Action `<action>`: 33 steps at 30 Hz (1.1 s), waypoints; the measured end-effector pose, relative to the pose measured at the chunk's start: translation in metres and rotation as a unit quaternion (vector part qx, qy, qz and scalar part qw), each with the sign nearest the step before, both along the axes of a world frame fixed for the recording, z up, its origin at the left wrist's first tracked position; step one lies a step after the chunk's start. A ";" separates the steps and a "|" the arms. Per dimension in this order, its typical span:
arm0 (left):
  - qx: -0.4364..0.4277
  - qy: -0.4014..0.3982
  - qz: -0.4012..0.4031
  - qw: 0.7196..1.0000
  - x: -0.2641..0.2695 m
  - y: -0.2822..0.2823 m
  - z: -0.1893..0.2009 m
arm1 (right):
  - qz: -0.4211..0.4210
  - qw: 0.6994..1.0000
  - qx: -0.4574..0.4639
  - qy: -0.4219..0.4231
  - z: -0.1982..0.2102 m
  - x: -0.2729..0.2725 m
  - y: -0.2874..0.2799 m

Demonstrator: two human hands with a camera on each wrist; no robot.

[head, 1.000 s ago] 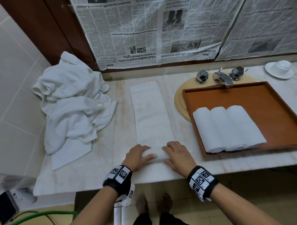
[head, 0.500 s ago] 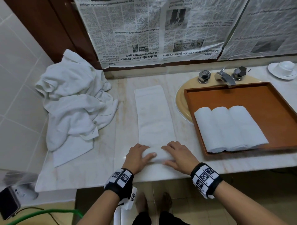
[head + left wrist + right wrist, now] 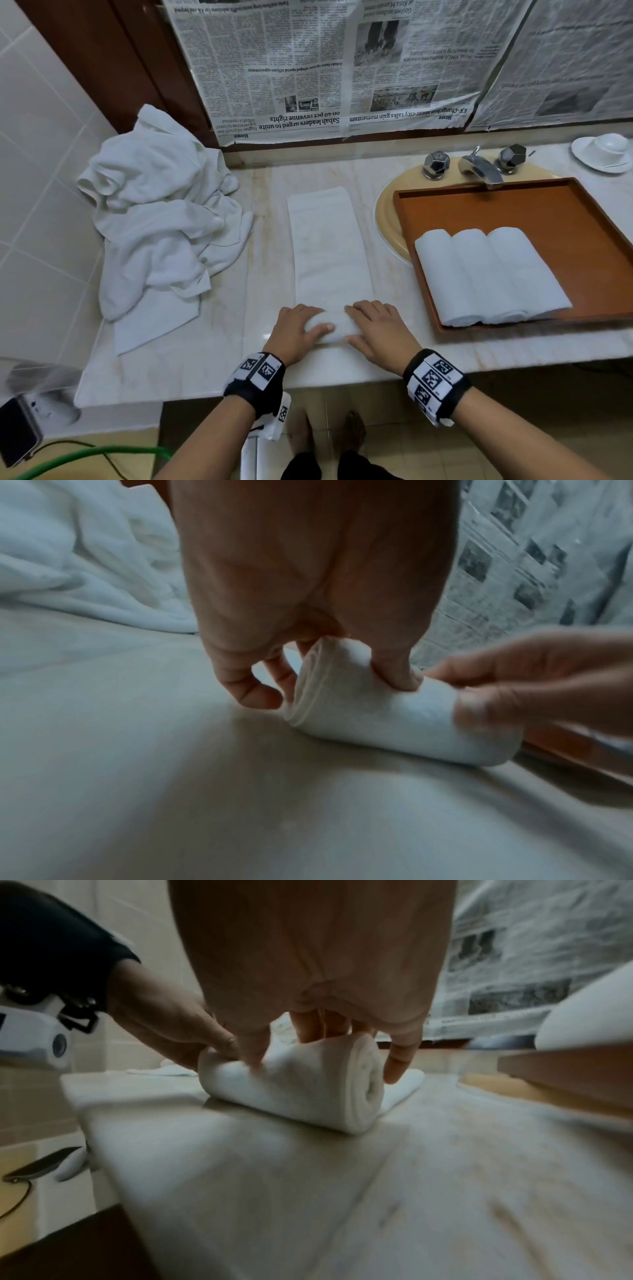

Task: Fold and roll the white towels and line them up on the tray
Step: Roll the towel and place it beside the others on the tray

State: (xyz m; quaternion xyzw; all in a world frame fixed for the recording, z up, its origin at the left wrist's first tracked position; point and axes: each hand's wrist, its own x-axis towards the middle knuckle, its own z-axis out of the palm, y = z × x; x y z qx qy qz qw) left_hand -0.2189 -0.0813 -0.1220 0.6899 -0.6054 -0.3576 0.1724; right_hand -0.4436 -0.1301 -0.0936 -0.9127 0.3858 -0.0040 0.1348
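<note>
A white towel folded into a long strip (image 3: 327, 246) lies on the marble counter, its near end wound into a small roll (image 3: 334, 329) (image 3: 387, 718) (image 3: 308, 1085). My left hand (image 3: 294, 332) (image 3: 308, 680) grips the roll's left end, thumb on the near side and fingers over the top. My right hand (image 3: 376, 329) (image 3: 329, 1042) grips its right end the same way. Three rolled white towels (image 3: 489, 274) lie side by side at the near left of the brown tray (image 3: 565, 212).
A heap of crumpled white towels (image 3: 161, 222) fills the counter's left side by the tiled wall. The tray sits over a sink with a chrome tap (image 3: 479, 168). A white cup on a saucer (image 3: 606, 154) stands far right. Newspaper (image 3: 342, 68) covers the back wall.
Both hands have pushed the roll slightly away from me along the strip, so the roll looks a little thicker. My head view has shifted slightly.
</note>
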 end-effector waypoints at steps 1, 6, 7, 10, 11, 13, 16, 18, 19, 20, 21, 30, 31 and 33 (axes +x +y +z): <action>0.000 0.004 0.001 1.000 0.000 -0.001 0.000 | 0.007 1.000 -0.002 -0.002 -0.002 -0.001 0.000; -0.065 -0.066 -0.036 0.995 -0.010 0.018 0.011 | -0.031 0.982 0.180 -0.051 0.006 0.001 -0.015; -0.070 -0.090 -0.055 0.992 -0.010 0.023 0.012 | -0.040 0.972 0.225 -0.054 0.011 0.003 -0.020; -0.040 -0.096 -0.062 0.993 -0.007 0.027 0.012 | -0.039 0.961 0.273 -0.021 0.019 0.006 -0.024; -0.027 -0.091 -0.062 0.994 -0.007 0.026 0.014 | -0.036 0.964 0.262 -0.009 0.020 0.007 -0.022; 0.008 -0.077 -0.064 0.995 -0.006 0.021 0.018 | -0.022 0.980 0.196 0.015 0.021 0.006 -0.016; 0.049 -0.034 -0.053 0.997 -0.004 0.016 0.018 | 0.036 0.994 0.085 0.055 0.015 0.004 -0.002; 0.059 -0.004 -0.042 0.997 -0.004 0.015 0.017 | 0.046 0.994 0.072 0.066 0.011 0.003 0.002; 0.056 0.007 -0.037 0.998 -0.005 0.016 0.017 | 0.040 0.994 0.088 0.058 0.009 0.003 0.001; 0.045 0.009 -0.034 0.998 -0.006 0.017 0.018 | 0.027 0.991 0.125 0.042 0.010 0.003 -0.001; 0.027 0.000 -0.036 0.999 -0.007 0.020 0.019 | 0.009 0.984 0.176 0.022 0.012 0.003 -0.005; 0.000 -0.052 -0.024 0.998 -0.004 0.036 0.014 | -0.018 0.979 0.201 -0.006 0.022 0.001 -0.012; 0.016 -0.040 -0.024 0.999 -0.004 0.033 0.016 | 0.005 0.988 0.151 0.016 0.021 0.002 -0.008; 0.036 -0.028 -0.025 0.999 -0.003 0.028 0.020 | 0.020 0.993 0.109 0.037 0.016 0.003 -0.004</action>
